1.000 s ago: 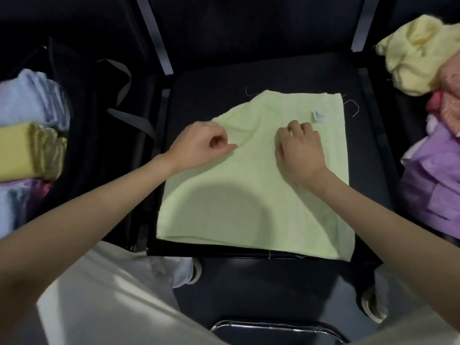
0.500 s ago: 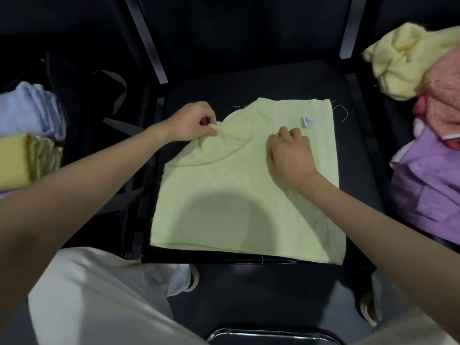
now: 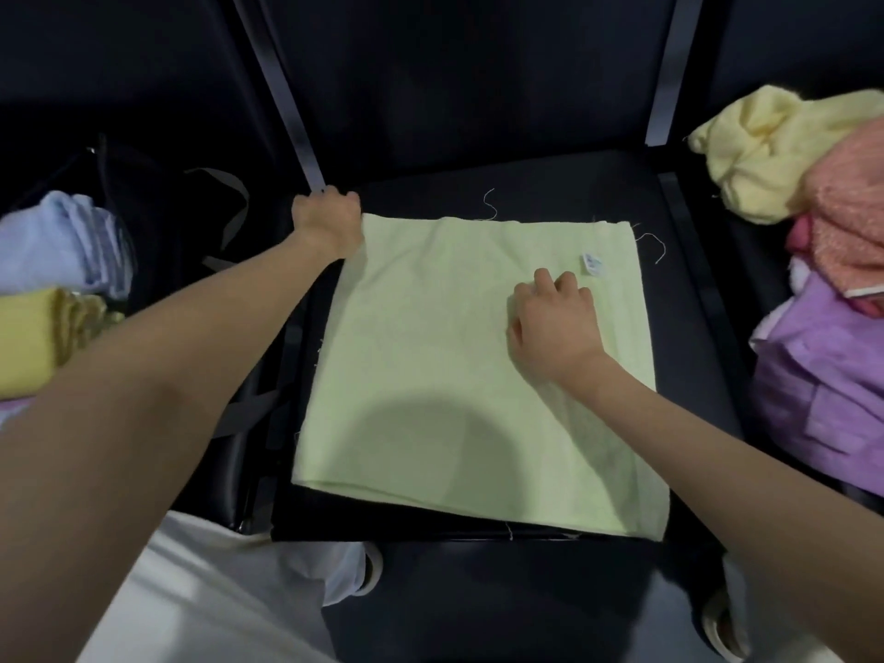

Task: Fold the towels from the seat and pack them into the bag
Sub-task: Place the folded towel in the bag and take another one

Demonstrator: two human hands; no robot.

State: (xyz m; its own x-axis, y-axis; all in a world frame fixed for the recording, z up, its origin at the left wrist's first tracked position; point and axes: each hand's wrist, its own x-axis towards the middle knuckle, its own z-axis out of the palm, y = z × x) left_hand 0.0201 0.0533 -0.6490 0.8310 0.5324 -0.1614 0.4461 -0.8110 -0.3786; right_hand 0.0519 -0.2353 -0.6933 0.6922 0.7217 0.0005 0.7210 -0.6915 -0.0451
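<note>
The left hand (image 3: 329, 221) is seen at the far left corner of the pale green towel (image 3: 459, 375), its fingers curled round that corner and gripping it at the edge of the black seat (image 3: 693, 327). The right hand (image 3: 552, 323) is laid on the towel's right half, knuckles up and fingers bent, the fingertips pressed into the cloth just short of a small white label (image 3: 592, 263); whether any cloth is pinched beneath them cannot be told. The two hands are held well apart, with a smooth stretch of towel between them.

The towel is spread flat over the seat, its near edge reaching the seat's front rim, and loose threads are seen trailing from its far edge. A round shadow is cast on its near half.

To the left of the seat, a dark bag (image 3: 158, 222) with grey straps is shown standing open; folded towels are seen at its left side, a light blue one (image 3: 52, 241) above a mustard yellow one (image 3: 33, 337).

To the right, an unfolded heap is shown on the neighbouring seat: a pale yellow towel (image 3: 765, 150) at the top, a salmon pink one (image 3: 846, 208) beside it, and a lilac one (image 3: 823, 375) beneath.

At the bottom of the view, white trousers (image 3: 215, 590) are shown.
</note>
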